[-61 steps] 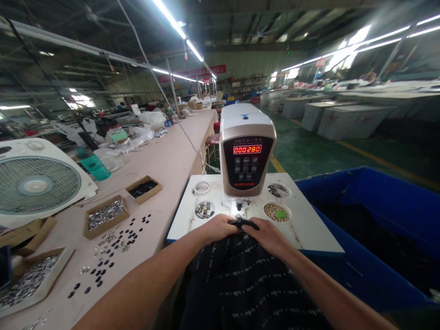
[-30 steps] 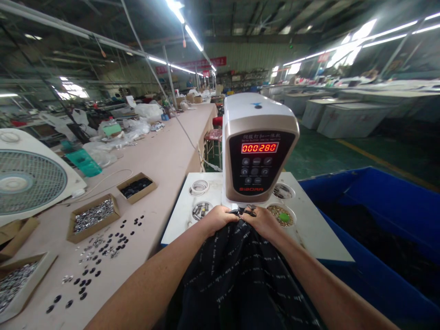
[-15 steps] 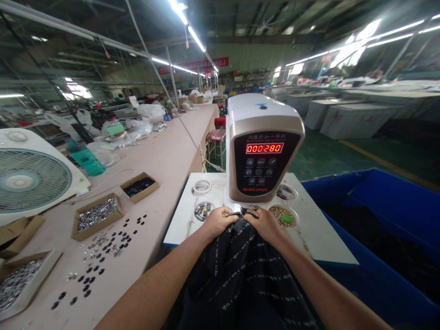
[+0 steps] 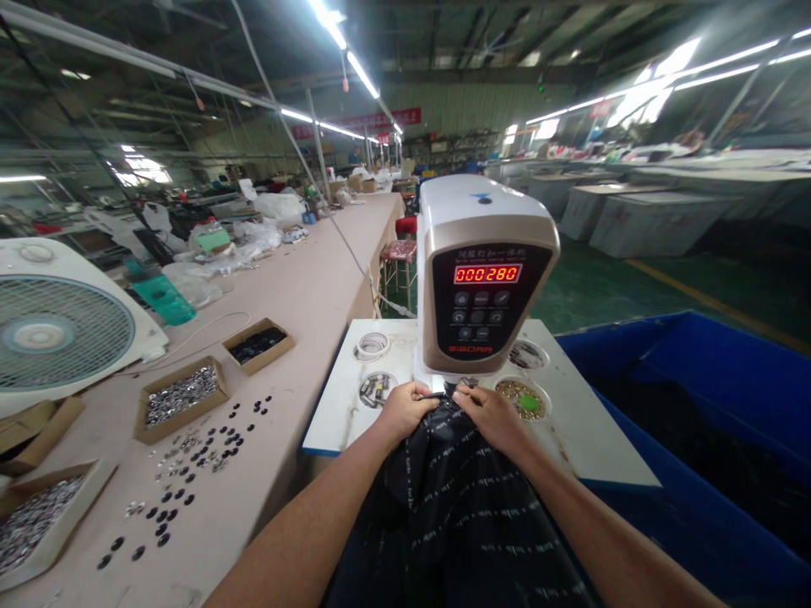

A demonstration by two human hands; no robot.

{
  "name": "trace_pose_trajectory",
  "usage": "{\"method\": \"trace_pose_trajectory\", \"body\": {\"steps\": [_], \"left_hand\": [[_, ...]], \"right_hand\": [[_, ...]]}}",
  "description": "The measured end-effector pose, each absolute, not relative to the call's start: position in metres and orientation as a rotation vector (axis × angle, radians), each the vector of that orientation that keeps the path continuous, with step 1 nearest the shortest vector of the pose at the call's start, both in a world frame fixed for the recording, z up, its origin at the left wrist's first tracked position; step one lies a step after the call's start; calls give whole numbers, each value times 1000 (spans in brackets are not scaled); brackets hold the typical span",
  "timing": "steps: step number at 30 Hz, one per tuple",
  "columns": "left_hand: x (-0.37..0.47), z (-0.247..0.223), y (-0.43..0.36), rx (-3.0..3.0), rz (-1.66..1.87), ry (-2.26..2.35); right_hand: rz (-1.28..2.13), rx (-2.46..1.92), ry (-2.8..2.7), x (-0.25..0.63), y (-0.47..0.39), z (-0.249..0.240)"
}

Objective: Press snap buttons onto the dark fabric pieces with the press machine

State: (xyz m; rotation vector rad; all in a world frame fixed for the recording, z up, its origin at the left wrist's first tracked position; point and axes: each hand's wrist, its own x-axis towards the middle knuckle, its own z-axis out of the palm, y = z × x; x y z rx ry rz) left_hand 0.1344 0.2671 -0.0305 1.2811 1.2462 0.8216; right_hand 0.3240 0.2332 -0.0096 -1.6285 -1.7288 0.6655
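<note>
A black garment (image 4: pixel 469 498) with rows of small white print hangs from both hands toward me. My left hand (image 4: pixel 406 410) pinches its upper edge on the left side. On the right, my right hand (image 4: pixel 485 409) grips the same edge, the two hands a short gap apart. That edge sits under the head of a white and bronze button-fastening machine (image 4: pixel 485 295), whose red display reads 000280. The point where cloth meets the machine is largely hidden by the fingers and the machine head.
The machine's white tabletop (image 4: pixel 342 422) has round wells, one with brass-coloured fasteners (image 4: pixel 523 399). To the left, a long table (image 4: pixel 304 304) carries cardboard boxes of metal parts (image 4: pixel 183 397), loose black caps (image 4: pixel 168 515) and a fan (image 4: pixel 57 329). A blue bin (image 4: pixel 684 338) stands right.
The hands stay at the machine head with only a slight shift of fingers and cloth. The garment's folds have moved a little. The display number is the same.
</note>
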Motion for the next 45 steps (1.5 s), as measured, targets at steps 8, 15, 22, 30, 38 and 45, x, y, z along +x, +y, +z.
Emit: {"method": "trace_pose_trajectory", "body": {"steps": [8, 15, 22, 30, 38, 45], "left_hand": [[134, -30, 266, 1251, 832, 1243], [136, -27, 268, 1189, 826, 1265], [138, -22, 268, 1141, 818, 1255], [138, -30, 271, 1143, 824, 1244], [136, -35, 272, 1178, 821, 1245], [134, -21, 263, 1281, 804, 1282]], "right_hand": [[532, -1679, -1772, 320, 233, -16], [521, -1762, -1790, 322, 239, -21], [522, -1853, -1825, 325, 241, -20], [535, -1867, -1841, 322, 240, -15], [555, -1840, -1823, 324, 240, -19], [605, -1775, -1746, 323, 236, -11]]}}
